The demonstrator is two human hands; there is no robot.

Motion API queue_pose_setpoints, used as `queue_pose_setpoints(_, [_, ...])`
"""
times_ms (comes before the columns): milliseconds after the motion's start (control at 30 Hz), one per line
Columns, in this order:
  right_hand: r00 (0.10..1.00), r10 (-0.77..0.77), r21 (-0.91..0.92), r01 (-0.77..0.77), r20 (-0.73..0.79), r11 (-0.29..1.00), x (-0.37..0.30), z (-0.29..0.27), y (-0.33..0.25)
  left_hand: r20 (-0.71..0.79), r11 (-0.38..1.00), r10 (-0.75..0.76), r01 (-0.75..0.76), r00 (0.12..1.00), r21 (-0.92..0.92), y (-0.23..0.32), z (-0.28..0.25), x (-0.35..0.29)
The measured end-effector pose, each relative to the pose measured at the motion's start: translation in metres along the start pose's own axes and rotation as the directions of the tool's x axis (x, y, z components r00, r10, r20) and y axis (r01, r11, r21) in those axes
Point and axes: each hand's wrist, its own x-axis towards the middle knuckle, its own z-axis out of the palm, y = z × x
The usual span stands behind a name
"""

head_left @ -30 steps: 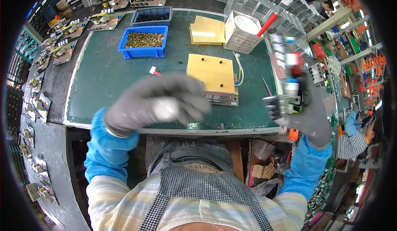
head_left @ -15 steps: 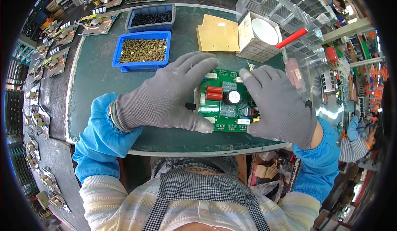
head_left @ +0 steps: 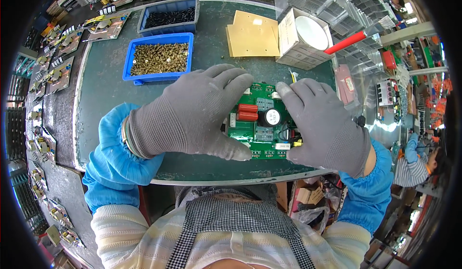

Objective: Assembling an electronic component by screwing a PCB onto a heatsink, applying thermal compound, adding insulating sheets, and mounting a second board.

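My left hand (head_left: 192, 115), in a grey glove, grips the left side of a green circuit board (head_left: 241, 131), thumb at the near corner and fingers at the far one. My right hand (head_left: 323, 124), gloved alike, holds the board's right side the same way. Two red capacitors (head_left: 248, 112) and a round black part with a white top (head_left: 273, 118) stand on the board between my hands. White blocks sit near its corners. The gloves hide both side edges, and I cannot tell whether the board touches the green tabletop (head_left: 120, 139).
Beyond my left hand are a blue bin (head_left: 126, 69) of small brassy parts and a grey-blue bin (head_left: 143, 24) of black pieces. Tan sheets (head_left: 252, 33) lie beside a box (head_left: 308, 59) holding a white roll. A red-handled tool (head_left: 345, 42) and stacked metal heat sinks (head_left: 313, 1) are at the right.
The view has shifted slightly. My hands and the board are a little nearer the table's front edge, and both hands keep hold of it.
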Motion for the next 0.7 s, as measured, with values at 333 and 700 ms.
queue_pose_setpoints(333, [0.998,-0.018,-0.069,0.014,-0.058,0.998,-0.003,0.002,-0.002,-0.081,0.995,0.096,-0.093,0.992,0.043,-0.008,0.013,-0.001])
queue_pose_setpoints(700, [0.982,-0.012,0.153,0.042,-0.189,0.987,-0.022,-0.008,0.008,-0.316,0.986,0.099,-0.137,0.943,-0.099,-0.015,0.006,-0.024])
